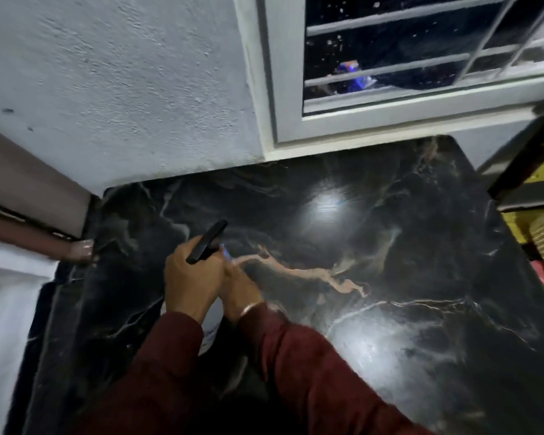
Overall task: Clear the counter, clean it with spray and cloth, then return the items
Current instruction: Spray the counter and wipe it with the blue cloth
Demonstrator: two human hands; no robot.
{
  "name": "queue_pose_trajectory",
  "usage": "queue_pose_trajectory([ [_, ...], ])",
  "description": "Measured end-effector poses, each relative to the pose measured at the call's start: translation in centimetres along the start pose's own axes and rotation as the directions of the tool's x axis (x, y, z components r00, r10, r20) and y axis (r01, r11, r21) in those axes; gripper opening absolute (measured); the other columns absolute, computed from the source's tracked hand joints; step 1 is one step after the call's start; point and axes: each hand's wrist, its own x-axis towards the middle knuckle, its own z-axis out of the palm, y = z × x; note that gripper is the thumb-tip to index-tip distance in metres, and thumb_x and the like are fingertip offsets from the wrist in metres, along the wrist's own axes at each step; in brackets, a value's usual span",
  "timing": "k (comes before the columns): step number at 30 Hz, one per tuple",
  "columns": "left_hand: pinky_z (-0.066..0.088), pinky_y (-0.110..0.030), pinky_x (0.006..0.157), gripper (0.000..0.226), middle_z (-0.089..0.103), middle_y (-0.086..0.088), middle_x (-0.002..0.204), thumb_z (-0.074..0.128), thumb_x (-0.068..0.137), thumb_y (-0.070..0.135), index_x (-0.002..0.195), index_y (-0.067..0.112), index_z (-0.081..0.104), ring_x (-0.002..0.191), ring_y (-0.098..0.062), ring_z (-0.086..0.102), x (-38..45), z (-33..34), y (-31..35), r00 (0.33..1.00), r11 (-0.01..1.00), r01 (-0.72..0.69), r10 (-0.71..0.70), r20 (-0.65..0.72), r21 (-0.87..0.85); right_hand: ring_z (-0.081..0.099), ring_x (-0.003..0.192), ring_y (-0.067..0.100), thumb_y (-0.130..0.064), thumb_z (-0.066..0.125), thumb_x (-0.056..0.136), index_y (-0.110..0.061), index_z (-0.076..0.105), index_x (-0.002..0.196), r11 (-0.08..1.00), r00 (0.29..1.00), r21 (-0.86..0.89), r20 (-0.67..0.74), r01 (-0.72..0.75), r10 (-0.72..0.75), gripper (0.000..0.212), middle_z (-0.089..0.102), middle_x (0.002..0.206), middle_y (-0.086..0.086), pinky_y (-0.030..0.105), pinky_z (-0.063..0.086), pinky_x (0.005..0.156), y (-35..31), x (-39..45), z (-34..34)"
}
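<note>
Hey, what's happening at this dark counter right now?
A person in dark red sleeves is standing over a black marble counter below a barred window. The left hand grips a spray bottle by its black trigger head, whose white body shows between the wrists. The right hand is pressed close beside it; what it holds is hidden. The visible counter surface has nothing standing on it, and no cloth is in view.

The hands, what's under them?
Under the left hand and right hand, a white bottle peeks out above the black marble counter. The left hand grips its black sprayer top. Most of the bottle is hidden by hands and sleeves.
</note>
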Motion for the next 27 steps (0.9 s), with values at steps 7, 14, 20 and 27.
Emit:
queue_pose_trajectory([
  [7, 0.039, -0.035, 0.06, 0.028, 0.056, -0.022, 0.063, 0.067, 0.089, 0.017, 0.065, 0.004, 0.06, 0.059, -0.025, 0.05, 3.1, -4.2, -2.5, 0.996, 0.999, 0.007, -0.01, -0.089, -0.031, 0.042, 0.131, 0.038, -0.015, 0.055, 0.077, -0.015, 0.045, 0.139, 0.947, 0.939, -0.11, -0.209, -0.301, 0.274, 0.062, 0.043, 0.146, 0.012, 0.049, 0.032, 0.107, 13.7, -0.4, -4.1],
  [14, 0.04, -0.034, 0.06, 0.021, 0.058, -0.009, 0.06, 0.067, 0.086, 0.015, 0.067, 0.005, 0.065, 0.059, -0.025, 0.052, 4.2, -6.3, -4.2, 0.991, 0.995, 0.084, -0.088, -0.102, -0.045, 0.041, 0.13, 0.043, -0.026, 0.062, 0.07, -0.008, 0.049, 0.135, 0.976, 0.957, -0.089, -0.231, -0.198, 0.174, 0.069, 0.047, 0.142, 0.011, 0.048, 0.033, 0.107, 3.4, 7.0, -2.0],
  [20, 0.056, -0.045, 0.074, 0.017, 0.069, -0.006, 0.068, 0.07, 0.087, 0.017, 0.07, 0.017, 0.072, 0.074, -0.027, 0.068, 5.7, -5.9, -2.8, 0.994, 0.994, 0.073, -0.08, -0.079, -0.081, 0.028, 0.141, 0.023, -0.041, 0.056, 0.086, -0.024, 0.046, 0.139, 0.913, 0.927, -0.171, 0.011, 0.372, -0.375, 0.056, 0.043, 0.146, -0.002, 0.037, 0.012, 0.116, -3.0, 5.7, 1.6],
  [27, 0.056, -0.043, 0.073, 0.014, 0.07, -0.011, 0.072, 0.067, 0.084, 0.021, 0.074, 0.015, 0.074, 0.075, -0.031, 0.067, 8.4, -4.5, -1.7, 0.998, 0.998, 0.012, -0.016, -0.059, -0.064, 0.028, 0.14, 0.03, -0.028, 0.031, 0.087, -0.017, 0.034, 0.145, 0.894, 0.858, -0.051, -0.31, -0.445, 0.41, 0.059, 0.036, 0.151, 0.007, 0.048, 0.019, 0.111, 15.9, 8.7, -6.3],
])
